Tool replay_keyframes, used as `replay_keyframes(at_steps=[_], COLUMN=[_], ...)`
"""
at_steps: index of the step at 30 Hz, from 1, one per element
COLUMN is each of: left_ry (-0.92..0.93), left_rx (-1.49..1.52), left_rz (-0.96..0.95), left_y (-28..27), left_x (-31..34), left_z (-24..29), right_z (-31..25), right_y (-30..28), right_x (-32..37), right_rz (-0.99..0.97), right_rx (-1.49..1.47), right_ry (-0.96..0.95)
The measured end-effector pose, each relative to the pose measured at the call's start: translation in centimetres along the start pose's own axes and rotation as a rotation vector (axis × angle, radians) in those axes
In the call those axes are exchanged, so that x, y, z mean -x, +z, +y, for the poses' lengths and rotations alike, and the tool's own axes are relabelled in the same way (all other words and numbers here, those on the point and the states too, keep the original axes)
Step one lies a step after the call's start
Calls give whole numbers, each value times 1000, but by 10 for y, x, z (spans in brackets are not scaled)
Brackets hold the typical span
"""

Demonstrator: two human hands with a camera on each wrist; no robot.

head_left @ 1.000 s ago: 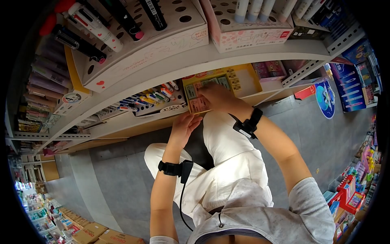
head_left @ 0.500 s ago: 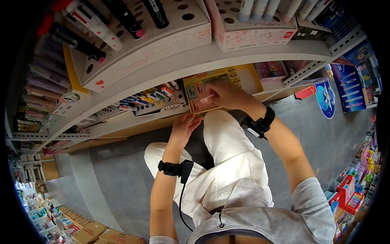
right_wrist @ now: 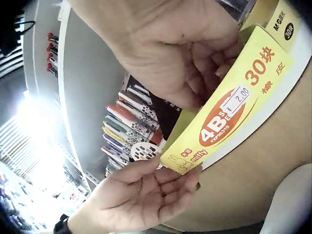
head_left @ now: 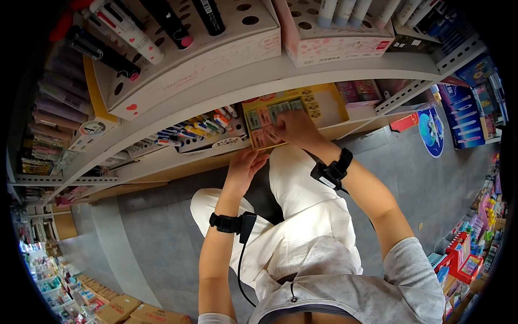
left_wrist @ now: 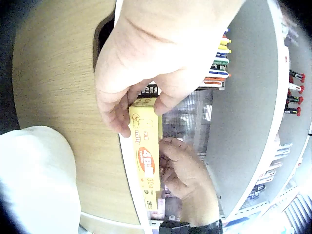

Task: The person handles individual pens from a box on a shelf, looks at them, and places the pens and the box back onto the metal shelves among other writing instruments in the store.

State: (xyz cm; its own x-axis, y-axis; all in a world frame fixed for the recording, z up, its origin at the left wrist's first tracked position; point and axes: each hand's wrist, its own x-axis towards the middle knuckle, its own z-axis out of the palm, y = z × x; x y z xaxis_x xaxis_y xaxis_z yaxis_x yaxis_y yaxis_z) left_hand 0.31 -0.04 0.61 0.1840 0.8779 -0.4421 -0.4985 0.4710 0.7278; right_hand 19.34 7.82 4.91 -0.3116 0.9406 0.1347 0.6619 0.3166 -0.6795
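Note:
A yellow display box of erasers [head_left: 260,147], printed "4B" and "miffy", stands on the lower shelf. My left hand [head_left: 244,171] pinches its near left corner, thumb on one side and fingers on the other, as the right wrist view shows at the printed front wall [right_wrist: 222,114]. My right hand [head_left: 298,129] reaches into the box with bent fingers at the front row of pink erasers [head_left: 259,138]. Its fingertips are hidden behind the wall in both wrist views, so I cannot tell whether they hold an eraser. Green erasers [head_left: 286,107] stand in the row behind.
Left of the box is a rack of colourful pens [head_left: 202,128]. Pink packs [head_left: 359,93] stand to its right. The upper shelf edge [head_left: 324,73] runs low over the box, with pen boxes [head_left: 205,73] on it. My white-trousered knee [head_left: 288,164] is close below.
My right hand lifted slightly back to the right over the box, then came down again with its fingers more curled. The left hand stays at the box corner.

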Motion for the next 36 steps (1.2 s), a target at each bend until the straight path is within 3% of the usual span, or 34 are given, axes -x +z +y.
replay_keyframes(at_steps=[9,14,17,21,23,32,36], left_ry=[-9,20,14,17,-1,13,5], left_rx=[-1,-18,-28,-26,-7,-23,7], left_rz=[20,7,4,8,6,11,5], left_y=[1,2,3,0,-2,-2,-2], left_x=[1,3,3,1,0,0,0], left_z=[1,1,2,-1,-1,-2,-1], right_z=[3,-5,2,-6,-16,-11,-12], right_y=[5,7,14,6,-4,2,0], right_x=[4,6,6,7,6,5,0], right_rz=[-26,-27,-40,-66,-209,-136,-191], right_rx=[-117,46,-63,2,43,114,98], right_ry=[17,12,-27,-3,96,33,43])
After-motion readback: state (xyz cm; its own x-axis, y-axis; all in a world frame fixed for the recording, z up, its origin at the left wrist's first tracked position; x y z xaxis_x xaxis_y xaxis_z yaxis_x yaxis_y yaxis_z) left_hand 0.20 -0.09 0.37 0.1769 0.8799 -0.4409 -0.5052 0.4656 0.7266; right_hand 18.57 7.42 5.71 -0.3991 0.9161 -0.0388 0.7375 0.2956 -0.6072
